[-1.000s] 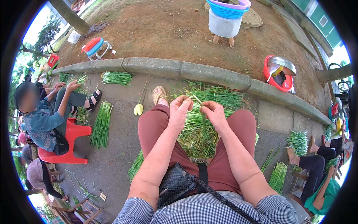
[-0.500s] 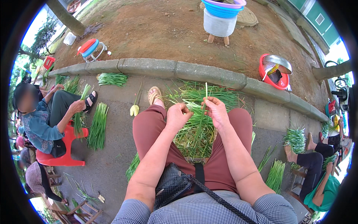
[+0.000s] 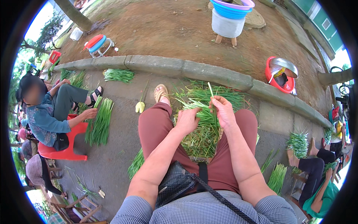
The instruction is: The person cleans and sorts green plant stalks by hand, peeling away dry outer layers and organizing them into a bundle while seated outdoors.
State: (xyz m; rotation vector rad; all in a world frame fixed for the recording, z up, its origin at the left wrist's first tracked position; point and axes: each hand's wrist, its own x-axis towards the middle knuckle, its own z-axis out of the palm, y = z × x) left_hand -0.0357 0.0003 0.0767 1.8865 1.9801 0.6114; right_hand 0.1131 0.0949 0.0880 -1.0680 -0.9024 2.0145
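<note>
My right hand (image 3: pixel 223 112) is closed in a pinch round a few long green stalks, which look like garlic chives. The pale end (image 3: pixel 210 89) sticks up above my fingers and the green leaves hang down below. Beside it, my left hand (image 3: pixel 187 121) is bent with fingers pressed together near the stalks; what is in them, if anything, is hidden. Below both hands, between my knees, lies a heap of cut green and yellowish leaves (image 3: pixel 199 143). A looser pile of green stalks (image 3: pixel 220 93) spreads on the ground just ahead.
A stone kerb (image 3: pixel 156 64) runs across ahead. Beyond it are a red basin (image 3: pixel 271 71), a stool (image 3: pixel 97 44) and stacked basins (image 3: pixel 229 13). At left a person sits on a red plastic stool (image 3: pixel 61 147), touching a chive bundle (image 3: pixel 101 121). Another bundle (image 3: pixel 277 177) lies right.
My left hand has turned and moved slightly rightward, closer to the stalks. My right hand still holds its stalks. The person at left has lowered a bundle onto the one on the ground.
</note>
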